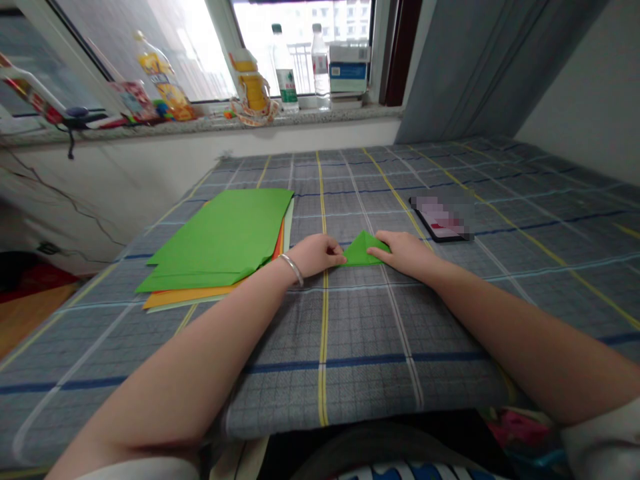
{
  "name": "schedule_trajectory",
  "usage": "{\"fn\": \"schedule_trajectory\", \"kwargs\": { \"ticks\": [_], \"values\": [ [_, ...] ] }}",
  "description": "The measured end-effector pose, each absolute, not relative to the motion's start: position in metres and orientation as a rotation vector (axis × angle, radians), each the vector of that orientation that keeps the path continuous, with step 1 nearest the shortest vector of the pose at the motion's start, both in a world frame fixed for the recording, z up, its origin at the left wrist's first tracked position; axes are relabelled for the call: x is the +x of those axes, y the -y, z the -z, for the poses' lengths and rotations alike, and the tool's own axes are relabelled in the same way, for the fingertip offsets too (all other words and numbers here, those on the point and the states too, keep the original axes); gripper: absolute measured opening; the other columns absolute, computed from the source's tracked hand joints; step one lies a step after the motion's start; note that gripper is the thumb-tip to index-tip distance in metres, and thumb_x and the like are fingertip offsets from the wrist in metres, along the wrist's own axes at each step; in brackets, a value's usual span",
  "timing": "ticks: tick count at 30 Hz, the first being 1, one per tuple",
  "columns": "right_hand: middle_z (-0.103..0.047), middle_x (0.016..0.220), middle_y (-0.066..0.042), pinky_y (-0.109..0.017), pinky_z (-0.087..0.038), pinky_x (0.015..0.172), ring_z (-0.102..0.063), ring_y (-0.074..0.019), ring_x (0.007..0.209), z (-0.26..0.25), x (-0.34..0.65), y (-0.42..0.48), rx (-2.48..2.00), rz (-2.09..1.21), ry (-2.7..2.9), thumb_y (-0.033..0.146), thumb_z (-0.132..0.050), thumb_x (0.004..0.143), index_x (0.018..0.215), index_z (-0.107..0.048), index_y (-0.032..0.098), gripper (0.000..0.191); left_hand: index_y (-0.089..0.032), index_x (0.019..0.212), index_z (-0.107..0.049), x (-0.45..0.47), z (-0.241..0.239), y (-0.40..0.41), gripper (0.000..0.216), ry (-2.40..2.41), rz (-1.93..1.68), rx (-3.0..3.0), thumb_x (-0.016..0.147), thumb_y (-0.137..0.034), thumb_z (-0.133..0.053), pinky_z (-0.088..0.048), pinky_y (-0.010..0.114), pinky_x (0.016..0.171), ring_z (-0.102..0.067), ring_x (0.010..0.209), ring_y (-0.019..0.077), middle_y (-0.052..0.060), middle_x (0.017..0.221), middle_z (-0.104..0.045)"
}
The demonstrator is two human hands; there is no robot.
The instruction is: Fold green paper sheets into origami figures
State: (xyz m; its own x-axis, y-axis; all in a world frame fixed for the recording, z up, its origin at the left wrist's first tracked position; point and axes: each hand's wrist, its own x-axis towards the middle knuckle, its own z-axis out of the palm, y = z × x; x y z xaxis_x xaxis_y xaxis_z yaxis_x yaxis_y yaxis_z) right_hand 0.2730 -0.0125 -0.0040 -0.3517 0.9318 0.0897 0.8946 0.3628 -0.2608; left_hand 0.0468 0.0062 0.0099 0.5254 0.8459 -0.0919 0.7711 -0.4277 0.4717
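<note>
A small green paper, folded into a triangle with its point facing away from me, lies on the checked cloth between my hands. My left hand, a silver bangle at its wrist, has its fingers curled and pinches the triangle's left corner. At the other side my right hand grips the right part, thumb on top and the other fingers behind the paper. Left of my left hand rests a stack of coloured sheets, green paper uppermost, with orange paper and pale edges showing underneath.
A phone with a blurred screen lies beyond my right hand on the grey checked cloth. Along the windowsill stand plastic bottles, a yellow drinking bottle and a box. A grey curtain hangs at right.
</note>
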Motion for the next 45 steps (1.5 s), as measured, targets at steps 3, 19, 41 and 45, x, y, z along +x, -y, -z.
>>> {"fn": "schedule_trajectory", "kwargs": {
  "ticks": [3, 19, 41, 45],
  "values": [
    [-0.068, 0.085, -0.007, -0.03, -0.033, 0.062, -0.059, -0.0216, 0.076, 0.005, 0.273, 0.011, -1.649, -0.242, 2.396, 0.046, -0.047, 0.091, 0.089, -0.058, 0.022, 0.026, -0.016, 0.074, -0.068, 0.041, -0.014, -0.008, 0.018, -1.32, -0.109, 2.266, 0.078, -0.033, -0.061, -0.037, 0.022, 0.058, -0.056, 0.063, 0.0125, -0.001, 0.066, -0.065],
    [-0.07, 0.093, -0.009, -0.032, -0.036, 0.065, -0.061, -0.0236, 0.083, 0.003, 0.269, 0.011, -1.706, -0.196, 2.437, 0.042, -0.047, 0.093, 0.091, -0.059, 0.021, 0.024, -0.015, 0.081, -0.068, 0.053, -0.022, 0.006, 0.024, -1.501, 0.144, 2.473, 0.089, -0.03, -0.051, -0.04, 0.026, 0.062, -0.059, 0.066, 0.0172, 0.007, 0.075, -0.068],
    [-0.069, 0.097, -0.01, -0.031, -0.039, 0.069, -0.062, -0.0233, 0.088, 0.006, 0.269, 0.01, -1.692, -0.179, 2.479, 0.039, -0.047, 0.095, 0.095, -0.06, 0.021, 0.023, -0.018, 0.085, -0.063, 0.043, -0.023, 0.008, 0.015, -1.37, 0.132, 2.47, 0.083, -0.023, -0.049, -0.04, 0.024, 0.061, -0.059, 0.066, 0.0153, 0.003, 0.074, -0.068],
    [-0.069, 0.098, -0.01, -0.032, -0.039, 0.069, -0.062, -0.0241, 0.088, 0.004, 0.268, 0.011, -1.692, -0.188, 2.481, 0.039, -0.047, 0.094, 0.095, -0.06, 0.02, 0.022, -0.017, 0.081, -0.065, 0.046, -0.024, 0.005, 0.024, -1.455, 0.127, 2.384, 0.087, -0.033, -0.048, -0.04, 0.025, 0.06, -0.058, 0.066, 0.0164, 0.005, 0.075, -0.069]
  ]
}}
